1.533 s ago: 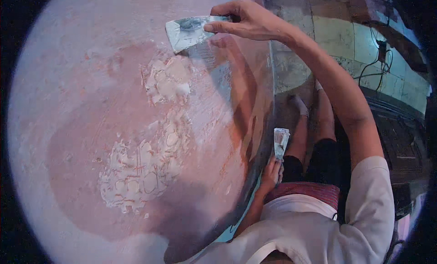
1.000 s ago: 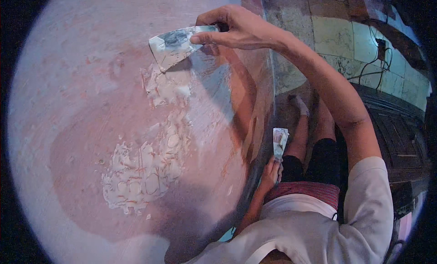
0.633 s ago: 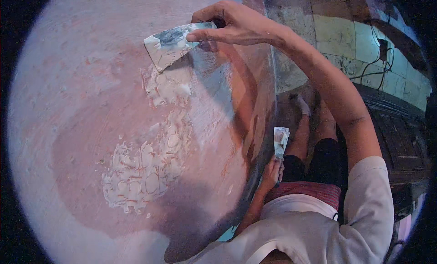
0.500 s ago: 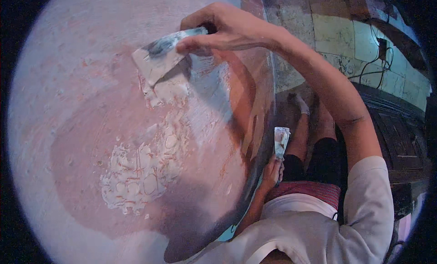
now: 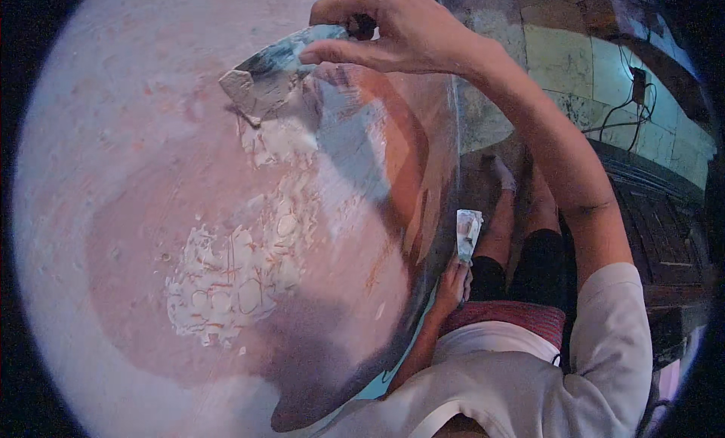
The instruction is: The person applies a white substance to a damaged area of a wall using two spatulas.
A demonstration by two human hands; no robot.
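Observation:
My right hand [image 5: 393,34] is closed round a wide putty knife [image 5: 294,49], its thumb flat along the blade. Pale filler [image 5: 260,98] coats the blade's far edge, which is at the upper end of a smeared strip of filler [image 5: 276,147] on a large curved, pinkish panel [image 5: 136,204]. Whether the edge touches the panel I cannot tell. Lower down on the panel is a rough, ridged patch of the same filler [image 5: 226,287]. Near my lap, my left hand [image 5: 453,283] grips a second, narrower putty knife [image 5: 468,230] with the blade upward and filler smeared on it.
The panel's edge [image 5: 455,128] curves down between the work surface and my legs. Beyond it is a tiled floor [image 5: 559,53]. Dark cables [image 5: 627,113] hang at the upper right, and dark panelled woodwork [image 5: 657,234] stands at the right.
My right hand has moved slightly up and right, and its putty knife is tilted flatter, with more filler showing bunched at the edge. My left hand stays in place.

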